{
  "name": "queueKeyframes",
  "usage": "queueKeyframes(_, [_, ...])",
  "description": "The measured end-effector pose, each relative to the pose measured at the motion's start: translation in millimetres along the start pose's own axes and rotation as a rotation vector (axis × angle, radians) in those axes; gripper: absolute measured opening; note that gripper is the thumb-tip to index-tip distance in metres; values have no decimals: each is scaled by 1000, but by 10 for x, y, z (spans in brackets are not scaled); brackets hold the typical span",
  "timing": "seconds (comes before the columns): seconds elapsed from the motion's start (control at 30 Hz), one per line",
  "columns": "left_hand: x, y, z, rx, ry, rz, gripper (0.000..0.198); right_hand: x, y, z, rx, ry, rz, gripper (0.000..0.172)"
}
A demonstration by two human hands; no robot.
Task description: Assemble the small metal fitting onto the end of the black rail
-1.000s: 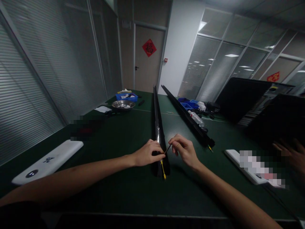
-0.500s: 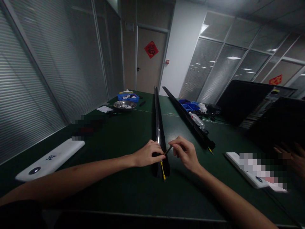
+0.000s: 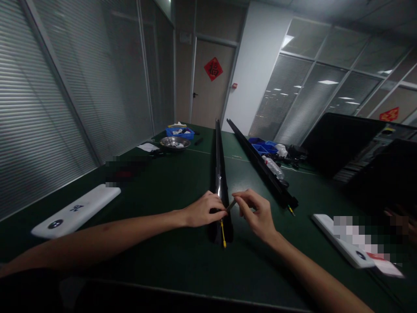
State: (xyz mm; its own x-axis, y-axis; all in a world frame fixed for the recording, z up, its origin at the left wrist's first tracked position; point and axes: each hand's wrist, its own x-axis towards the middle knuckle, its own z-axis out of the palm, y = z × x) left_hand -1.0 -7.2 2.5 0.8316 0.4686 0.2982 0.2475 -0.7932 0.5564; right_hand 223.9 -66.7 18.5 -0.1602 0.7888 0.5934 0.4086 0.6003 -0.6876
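A long black rail [image 3: 219, 152] runs away from me along the table, its near end beneath my hands. My left hand [image 3: 205, 210] is closed over the rail near that end, with the thumb pointing right. Between thumb and fingers, my right hand [image 3: 256, 211] pinches a small thin grey strip [image 3: 231, 204]; its lower tip meets the left thumb at the rail. What that tip touches below is hidden. A short yellow wire [image 3: 223, 234] with a yellow connector sticks out of the rail's near end.
A second black rail [image 3: 260, 163] lies to the right beside a plastic bottle [image 3: 273, 168]. White devices lie left [image 3: 76, 211] and right [image 3: 343, 241]. A metal bowl [image 3: 175, 144] and blue bins [image 3: 263, 148] stand farther back. Another person's hand [image 3: 399, 224] shows at the right edge.
The whole view has shifted slightly, so the surroundings appear farther right. My hands keep nearly the same hold; the thin strip shows a lighter face and looks slightly turned.
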Motion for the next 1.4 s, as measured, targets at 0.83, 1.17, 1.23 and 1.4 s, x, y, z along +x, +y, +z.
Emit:
queueKeyframes(0.83, [5, -18, 26, -4, 14, 19, 29, 61, 149, -35, 111, -48, 34, 27])
queueKeyframes(1.17, [1, -14, 13, -5, 3, 22, 29, 23, 56, -23, 6, -25, 12, 20])
queueKeyframes(1.23, [2, -17, 16, -4, 6, 22, 30, 22, 57, -17, 7, -28, 14, 20])
queueKeyframes(1.4, [3, -22, 21, 7, 7, 27, 28, 48, 131, -31, 108, -55, 9, 23])
